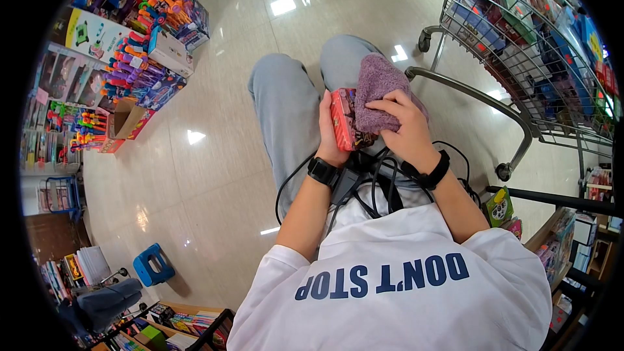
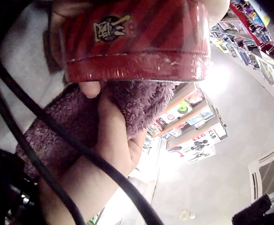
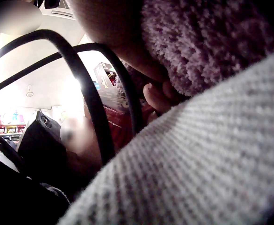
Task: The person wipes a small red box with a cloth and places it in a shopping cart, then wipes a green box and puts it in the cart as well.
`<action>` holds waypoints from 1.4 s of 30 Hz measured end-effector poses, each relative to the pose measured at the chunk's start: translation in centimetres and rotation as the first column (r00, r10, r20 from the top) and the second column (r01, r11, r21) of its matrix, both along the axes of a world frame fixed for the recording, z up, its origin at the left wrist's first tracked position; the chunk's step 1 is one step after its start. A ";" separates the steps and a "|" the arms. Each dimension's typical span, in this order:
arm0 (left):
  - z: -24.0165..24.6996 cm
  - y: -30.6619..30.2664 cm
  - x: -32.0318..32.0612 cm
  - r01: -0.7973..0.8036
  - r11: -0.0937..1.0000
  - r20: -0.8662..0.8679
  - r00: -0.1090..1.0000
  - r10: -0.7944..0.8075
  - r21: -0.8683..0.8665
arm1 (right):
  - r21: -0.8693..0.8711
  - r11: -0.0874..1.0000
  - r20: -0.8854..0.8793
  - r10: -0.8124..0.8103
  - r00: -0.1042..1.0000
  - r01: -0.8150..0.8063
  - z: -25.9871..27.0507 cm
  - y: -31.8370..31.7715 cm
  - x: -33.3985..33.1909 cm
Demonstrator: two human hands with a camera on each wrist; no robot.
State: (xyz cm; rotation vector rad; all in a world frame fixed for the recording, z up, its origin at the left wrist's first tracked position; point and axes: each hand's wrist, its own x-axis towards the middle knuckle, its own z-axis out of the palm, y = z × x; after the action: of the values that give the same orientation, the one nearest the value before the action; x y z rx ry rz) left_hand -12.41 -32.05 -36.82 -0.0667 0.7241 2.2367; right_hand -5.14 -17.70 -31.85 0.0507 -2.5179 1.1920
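Note:
In the head view a red, plastic-wrapped box [image 1: 340, 121] sits over the person's lap, gripped along its left side by the left hand [image 1: 330, 131]. A fluffy purple cloth [image 1: 380, 78] drapes over the box's right part and the right knee. Fingers curled, the right hand [image 1: 408, 127] holds this cloth against the box. The left wrist view shows the box's striped red side [image 2: 146, 42] with gold lettering, and the right hand [image 2: 112, 133] beneath it with the cloth. Close up in the right wrist view, the cloth [image 3: 202, 42] hides much of the box.
Black cables [image 1: 383, 169] loop across the lap, below the hands. A loaded wire shopping cart [image 1: 513, 58] stands at the right. Toys crowd the shelves [image 1: 97, 84] at the left, and a blue stool [image 1: 153, 264] sits on the tiled floor [image 1: 188, 188].

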 end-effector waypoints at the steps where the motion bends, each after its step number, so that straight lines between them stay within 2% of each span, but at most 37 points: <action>1: 0.0 0.0 0.0 0.002 1.000 -0.003 1.000 -0.002 0.001 | 0.000 1.000 -0.003 -0.001 1.000 0.001 0.0 0.0 0.0; 42: -0.2 -0.1 0.1 -0.010 1.000 -0.015 1.000 0.011 0.023 | 0.007 1.000 -0.018 -0.006 1.000 0.006 0.0 0.0 0.0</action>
State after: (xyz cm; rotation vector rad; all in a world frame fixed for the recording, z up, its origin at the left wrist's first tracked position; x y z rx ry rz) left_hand -12.30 -32.11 -37.05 -0.0427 0.7074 2.2572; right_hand -5.13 -17.75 -31.88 0.0558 -2.5047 1.1756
